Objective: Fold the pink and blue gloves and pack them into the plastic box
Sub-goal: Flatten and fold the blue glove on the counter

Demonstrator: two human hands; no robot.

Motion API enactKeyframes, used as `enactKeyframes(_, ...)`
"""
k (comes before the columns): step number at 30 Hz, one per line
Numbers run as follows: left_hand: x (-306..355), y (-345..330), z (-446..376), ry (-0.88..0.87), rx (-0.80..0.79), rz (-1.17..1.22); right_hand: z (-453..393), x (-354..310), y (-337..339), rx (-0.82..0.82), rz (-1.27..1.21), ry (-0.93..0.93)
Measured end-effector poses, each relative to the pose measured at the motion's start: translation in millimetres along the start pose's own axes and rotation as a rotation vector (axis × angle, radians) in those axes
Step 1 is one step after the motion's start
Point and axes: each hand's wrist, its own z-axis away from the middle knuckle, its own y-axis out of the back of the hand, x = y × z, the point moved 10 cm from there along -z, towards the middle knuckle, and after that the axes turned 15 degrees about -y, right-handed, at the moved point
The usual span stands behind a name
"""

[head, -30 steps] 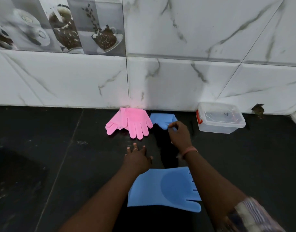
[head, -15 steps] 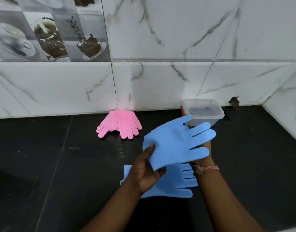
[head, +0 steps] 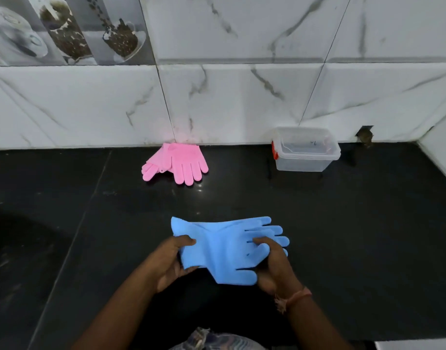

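Two blue gloves (head: 224, 246) lie stacked together between my hands, just above the black counter, fingers pointing right. My left hand (head: 170, 261) grips their cuff end, thumb on top. My right hand (head: 272, 263) holds the finger end, thumb pressed on the glove fingers. A pair of pink gloves (head: 181, 161) lies overlapped by the wall, fingers pointing toward me. The clear plastic box (head: 305, 150) with a red latch stands at the back right, its lid on.
The black counter (head: 343, 223) runs back to a white marble-tiled wall (head: 242, 97). A side wall closes the counter at the far right. A small dark hole in the wall sits right of the box.
The blue glove that my hands held up has come down onto the second blue glove, and both hands now hold the stacked pair. The camera view has moved closer and lower.
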Motion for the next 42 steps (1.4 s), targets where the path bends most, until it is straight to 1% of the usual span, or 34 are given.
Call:
enactKeyframes(2, -3.9, 7.2, 5.5, -0.016, -0.022, 0.004, 0.2, 0.1, 12.7, 0.053, 0.117, 0.029)
enactKeyframes(4, -5.2, 18.1, 10.2, -0.069, -0.002, -0.031, 2.3, 0.4, 26.5, 0.053, 0.115, 0.063)
enactKeyframes(6, -9.3, 24.8, 13.6, -0.111, 0.020, -0.044, 2.7, 2.1, 30.5, -0.040, 0.089, 0.060)
enactKeyframes(8, -10.5, 27.1, 12.9, -0.145, 0.050, -0.055, 8.2, -3.1, 22.3, -0.112, 0.163, 0.065)
enactKeyframes(10, -5.6, 30.9, 6.9, -0.181, 0.101, -0.096, 6.6, -7.1, 20.9, -0.109, 0.220, 0.069)
enactKeyframes(11, -1.5, 32.9, 3.2, -0.196, 0.123, -0.125, 4.8, -12.6, 25.3, -0.064, 0.256, 0.103)
enactKeyframes(13, 7.6, 34.0, -2.5, -0.206, 0.139, -0.171, 5.9, -27.9, 36.5, 0.074, 0.354, 0.213)
enactKeyframes(15, 16.3, 32.5, -7.5, -0.228, 0.107, -0.189, 11.3, -45.5, 47.1, 0.174, 0.411, 0.335)
enactKeyframes(17, 22.0, 30.4, -9.5, -0.274, 0.070, -0.187, 17.5, -58.5, 55.6, 0.214, 0.423, 0.423)
enactKeyframes(19, 16.5, 30.4, -12.3, -0.289, 0.083, -0.199, 22.0, -68.2, 60.0, 0.233, 0.464, 0.489)
enactKeyframes(25, 5.8, 42.4, -22.6, -0.350, 0.212, -0.314, 11.8, -75.5, 63.5, 0.295, 0.498, 0.556)
enactKeyframes(29, 12.5, 47.4, -26.2, -0.371, 0.260, -0.342, 7.1, -78.8, 62.4, 0.328, 0.510, 0.579)
enactKeyframes(33, 18.3, 48.2, -27.5, -0.431, 0.319, -0.343, 9.9, -85.7, 60.7, 0.372, 0.516, 0.631)
enactKeyframes(36, 16.6, 52.0, -33.0, -0.392, 0.331, -0.376, 9.9, -85.2, 64.6, 0.410, 0.519, 0.622)
enactKeyframes(39, 11.1, 56.0, -39.2, -0.348, 0.324, -0.415, 12.9, -85.3, 69.0, 0.484, 0.535, 0.641)
enactKeyframes(42, 12.2, 58.5, -40.7, -0.368, 0.341, -0.447, 18.2, -85.8, 70.4, 0.570, 0.553, 0.673)
